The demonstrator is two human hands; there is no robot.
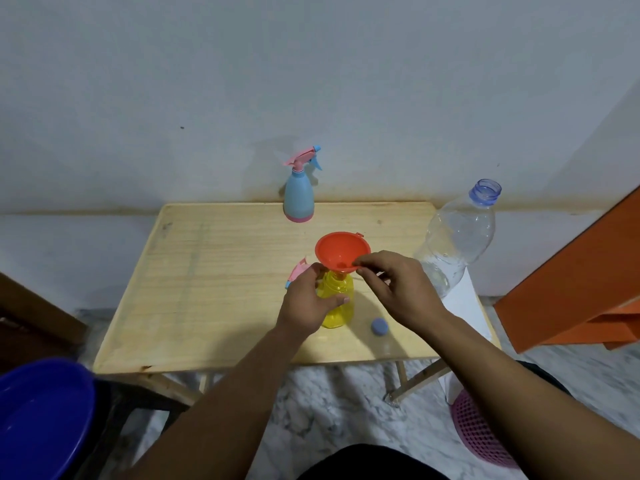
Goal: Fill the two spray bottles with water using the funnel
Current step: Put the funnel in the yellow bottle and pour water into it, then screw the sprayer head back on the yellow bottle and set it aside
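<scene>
On pale wooden table (214,289), translucent yellow plastic spray bottle (341,306) stands upright, orange cone-shaped plastic funnel (341,252) in its neck. Left hand (308,299) grips bottle; right hand (394,289) pinches funnel rim. Opaque blue spray bottle (299,197) stands at far edge, clear ribbed plastic water bottle (457,237) uncapped at right.

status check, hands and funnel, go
Left hand grips yellow spray bottle. Right hand pinches rim of orange funnel seated in its neck. Open water bottle stands right; nothing blocking.
</scene>
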